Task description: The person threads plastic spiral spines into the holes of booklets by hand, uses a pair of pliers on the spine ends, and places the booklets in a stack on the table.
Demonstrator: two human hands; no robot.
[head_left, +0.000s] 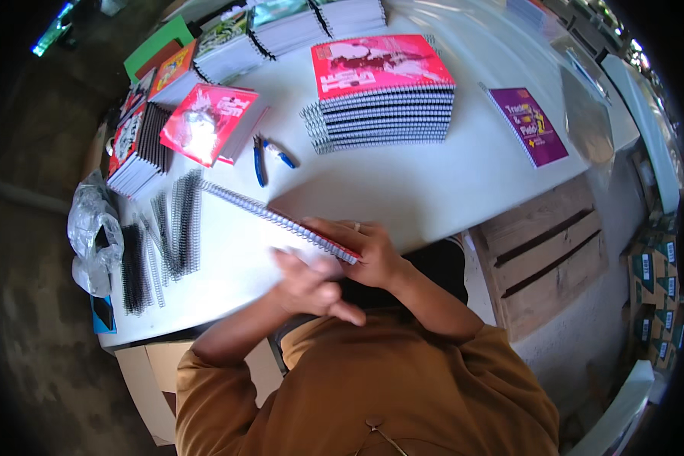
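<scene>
My right hand grips a thin spiral-bound notebook with a red cover, held nearly edge-on at the table's near edge. A silvery spiral coil runs along its spine toward the upper left. Just below the coil, my left hand has its fingers apart and is smeared by motion. It holds nothing that I can see, and whether it touches the coil I cannot tell. Blue-handled pliers and a second small blue-handled tool lie beyond the notebook. Loose spiral coils lie to the left.
A tall stack of pink-covered spiral notebooks stands on the white table. Pink covers with pages lie at left, near more book stacks. A purple notebook is at right, a plastic bag at the left edge, a wooden pallet below.
</scene>
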